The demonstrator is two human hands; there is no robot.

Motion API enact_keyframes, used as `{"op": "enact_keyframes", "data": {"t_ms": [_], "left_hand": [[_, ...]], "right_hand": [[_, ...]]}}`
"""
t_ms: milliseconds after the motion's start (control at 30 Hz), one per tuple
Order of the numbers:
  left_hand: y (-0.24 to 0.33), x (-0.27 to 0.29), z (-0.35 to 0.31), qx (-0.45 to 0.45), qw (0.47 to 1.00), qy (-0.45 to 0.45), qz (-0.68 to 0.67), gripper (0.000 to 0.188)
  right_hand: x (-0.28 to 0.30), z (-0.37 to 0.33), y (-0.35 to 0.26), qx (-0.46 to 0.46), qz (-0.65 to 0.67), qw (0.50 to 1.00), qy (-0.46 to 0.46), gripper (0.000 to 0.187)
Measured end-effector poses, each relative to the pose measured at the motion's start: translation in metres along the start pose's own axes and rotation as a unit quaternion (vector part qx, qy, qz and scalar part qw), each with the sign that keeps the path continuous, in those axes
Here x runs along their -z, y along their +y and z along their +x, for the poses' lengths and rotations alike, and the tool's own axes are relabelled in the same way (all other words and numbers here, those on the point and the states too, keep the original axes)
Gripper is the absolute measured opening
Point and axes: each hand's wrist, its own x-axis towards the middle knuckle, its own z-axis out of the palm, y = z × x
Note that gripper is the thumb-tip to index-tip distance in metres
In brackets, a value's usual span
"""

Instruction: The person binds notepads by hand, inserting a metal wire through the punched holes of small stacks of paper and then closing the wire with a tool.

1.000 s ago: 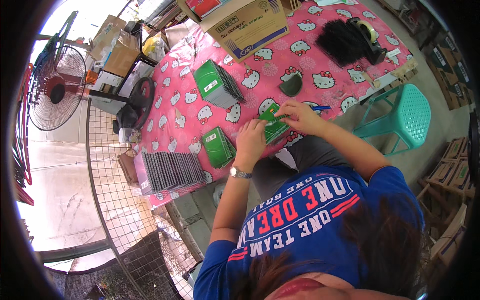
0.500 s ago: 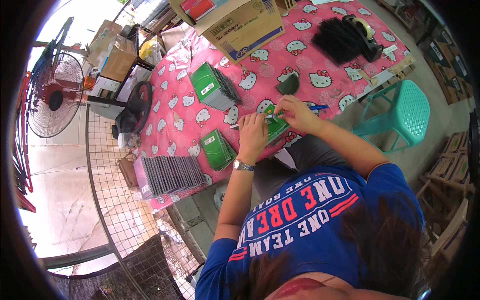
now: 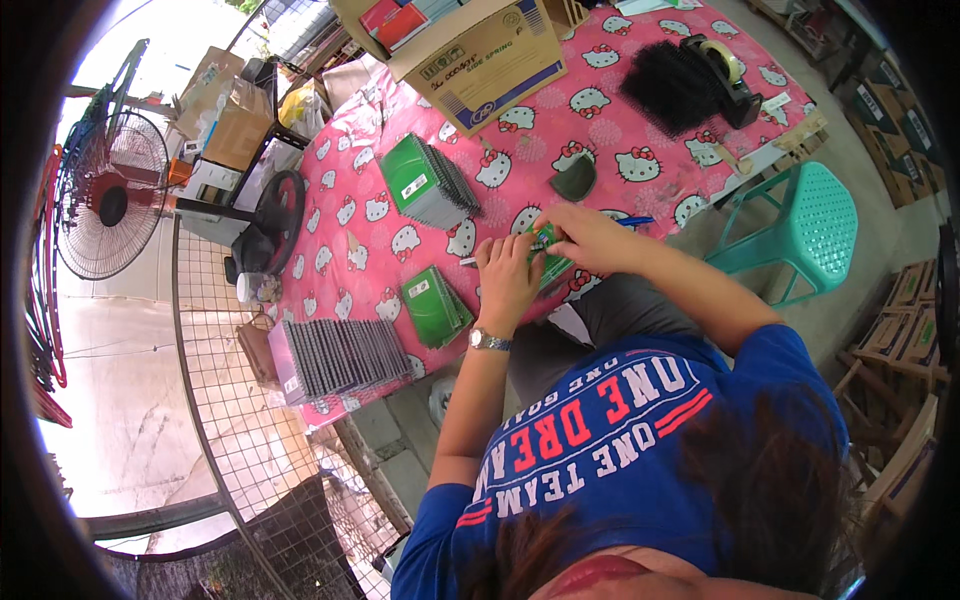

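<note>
A green-covered notebook (image 3: 556,272) lies at the table's near edge in front of me, partly hidden by my hands. My left hand (image 3: 506,268) has its fingers bent over the notebook's left side, gripping it. From the right, my right hand (image 3: 592,240) pinches at the notebook's upper edge, its fingertips close to the left ones. Just beyond them is a dark green curved piece (image 3: 574,180). To the left sit a tall stack of green spiral notebooks (image 3: 418,182) and a shorter green stack (image 3: 432,308). A blue pen-like item (image 3: 636,221) shows behind my right wrist.
A long row of spiral-bound notebooks (image 3: 345,355) fills the near left corner. An open cardboard box (image 3: 490,70) stands at the back. Black spiral coils (image 3: 665,88) lie beside a tape dispenser (image 3: 735,85). A green stool (image 3: 810,230) is at right, a fan (image 3: 112,200) at left.
My right hand has moved slightly left and down, closer to my left hand. Both hands now cover more of the notebook, and its cover appears tilted or lifted between them.
</note>
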Motion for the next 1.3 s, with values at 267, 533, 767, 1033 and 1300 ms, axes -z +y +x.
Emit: {"op": "enact_keyframes", "data": {"t_ms": [267,533,767,1033,1300], "left_hand": [[-0.009,-0.003,-0.003,-0.015,1.000,-0.014,-0.021,0.020],[-0.005,-0.004,-0.010,0.040,0.999,-0.007,0.000,0.038],[0.005,-0.006,-0.006,0.065,0.997,0.000,-0.029,0.041],[0.006,-0.003,-0.002,0.059,0.998,0.008,-0.032,0.043],[-0.015,0.002,-0.007,0.100,0.989,0.040,-0.097,0.040]], "right_hand": [[-0.017,0.047,0.102,-0.093,-0.350,0.930,0.069,0.054],[0.020,0.033,0.052,-0.064,0.346,0.894,-0.276,0.047],[0.037,0.015,0.041,-0.060,0.424,0.871,-0.243,0.043],[0.025,0.029,0.045,-0.086,0.362,0.912,-0.174,0.044],[0.028,0.046,0.041,-0.059,0.421,0.871,-0.246,0.043]]}}
